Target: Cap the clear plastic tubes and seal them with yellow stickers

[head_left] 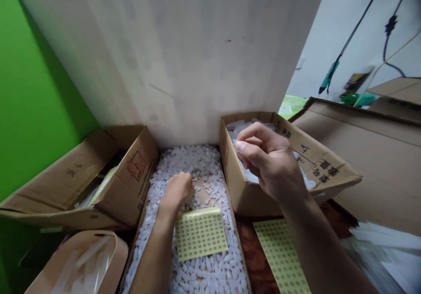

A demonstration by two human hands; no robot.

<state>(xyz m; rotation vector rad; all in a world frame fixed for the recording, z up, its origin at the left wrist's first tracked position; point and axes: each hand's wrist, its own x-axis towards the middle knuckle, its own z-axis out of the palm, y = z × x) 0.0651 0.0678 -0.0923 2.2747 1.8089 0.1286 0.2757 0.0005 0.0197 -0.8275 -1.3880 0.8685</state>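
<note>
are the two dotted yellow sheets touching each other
Apart: the head view shows white pieces and dark red tabletop between the left sheet and the right sheet.

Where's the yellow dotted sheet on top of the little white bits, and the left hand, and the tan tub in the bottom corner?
Yellow dotted sheet [201, 234]: head view, its middle.
Left hand [179, 189]: head view, back of the hand.
Tan tub [120, 255]: head view, its right-hand wall.

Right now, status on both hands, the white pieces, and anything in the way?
Left hand at the white pieces, grip hidden. Right hand at right cardboard box, grip pinched, contents unclear. Dotted yellow sheet covering some pieces.
</note>
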